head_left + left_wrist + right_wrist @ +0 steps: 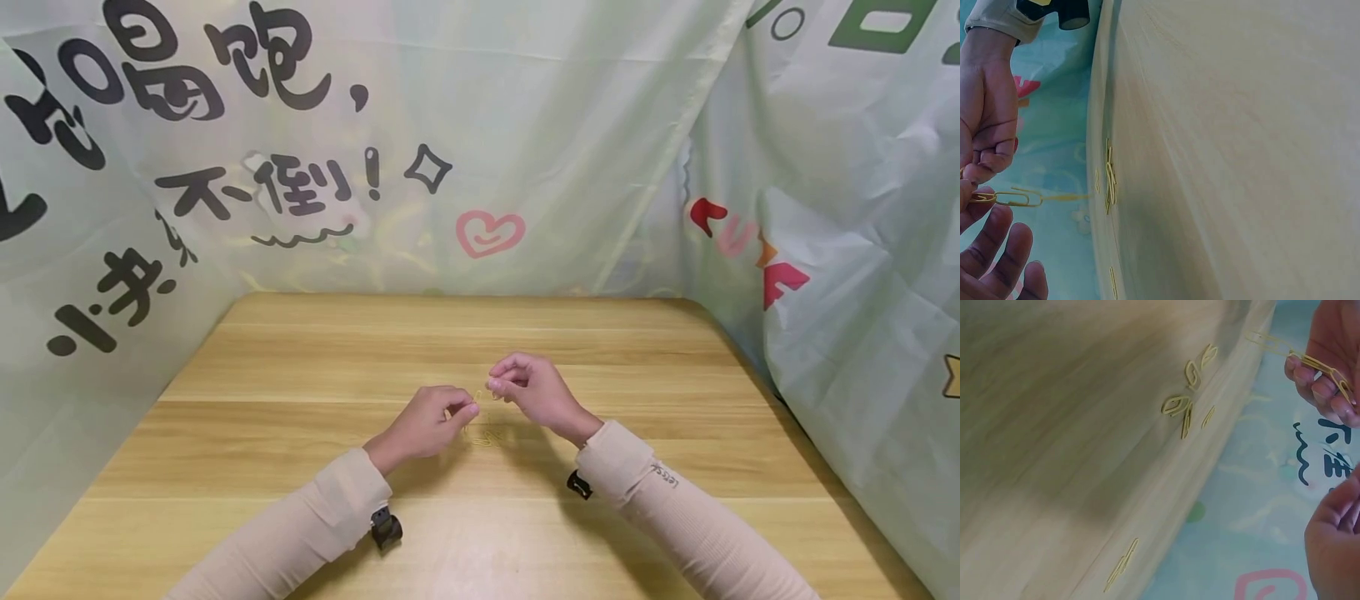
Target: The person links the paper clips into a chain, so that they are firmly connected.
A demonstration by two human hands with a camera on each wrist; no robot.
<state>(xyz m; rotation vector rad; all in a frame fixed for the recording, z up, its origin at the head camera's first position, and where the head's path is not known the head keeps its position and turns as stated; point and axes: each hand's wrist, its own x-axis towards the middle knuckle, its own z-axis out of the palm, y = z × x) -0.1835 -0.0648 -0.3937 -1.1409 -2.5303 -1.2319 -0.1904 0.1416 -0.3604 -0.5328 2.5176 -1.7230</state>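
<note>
My left hand (435,421) pinches a short chain of linked gold paper clips (1019,197) between thumb and fingertips, its other fingers loosely spread in the left wrist view. In the right wrist view the chain (1316,364) hangs across the left fingers. One clip (478,397) stands up from the left fingertips in the head view. Just to the right and slightly higher, my right hand (538,392) pinches a small gold paper clip (494,396), mostly hidden by the fingers. The two hands are close but apart, raised over the table.
Several loose gold paper clips (486,438) lie on the wooden table (337,350) beneath the hands; the right wrist view shows a scattered group (1176,405) and a separate cluster (1121,565). Printed cloth (570,167) encloses the back and both sides.
</note>
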